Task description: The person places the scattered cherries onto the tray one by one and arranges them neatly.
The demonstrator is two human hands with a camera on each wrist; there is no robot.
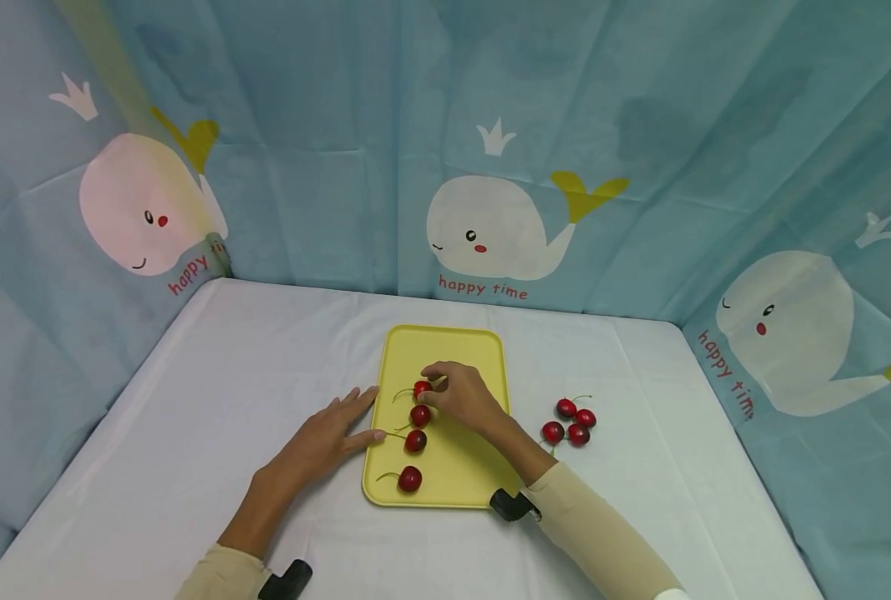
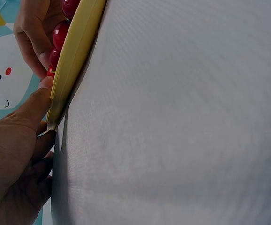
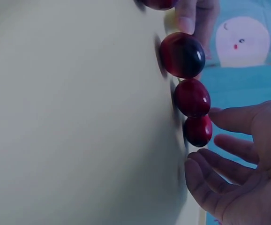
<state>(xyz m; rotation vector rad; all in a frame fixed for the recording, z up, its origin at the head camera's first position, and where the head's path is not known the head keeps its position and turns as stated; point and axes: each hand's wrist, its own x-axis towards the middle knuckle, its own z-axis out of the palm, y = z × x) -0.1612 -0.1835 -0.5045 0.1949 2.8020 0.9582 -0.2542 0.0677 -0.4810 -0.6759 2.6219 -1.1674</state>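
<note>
A yellow tray [image 1: 463,483] lies on the white cloth. On its left half, several dark red cherries with stems form a column. My left hand [image 1: 325,437] rests at the tray's left edge, fingers extended, with the thumb touching the rim near one cherry's stem. My right hand [image 1: 463,396] is at the far end of the column, thumb and fingers loosely bent around the farthest cherry [image 1: 422,389]. In the right wrist view, a small gap shows between that cherry [image 3: 199,131] and the lower fingers. The nearest cherry [image 1: 410,479] sits apart from the others.
Right of the tray, several more cherries [image 1: 578,434] are clustered on the white-covered table [image 1: 265,367]. Blue curtains [image 1: 325,167] printed with whales hang behind and at both sides. Dark wrist devices [image 1: 286,581] sit at both sleeves.
</note>
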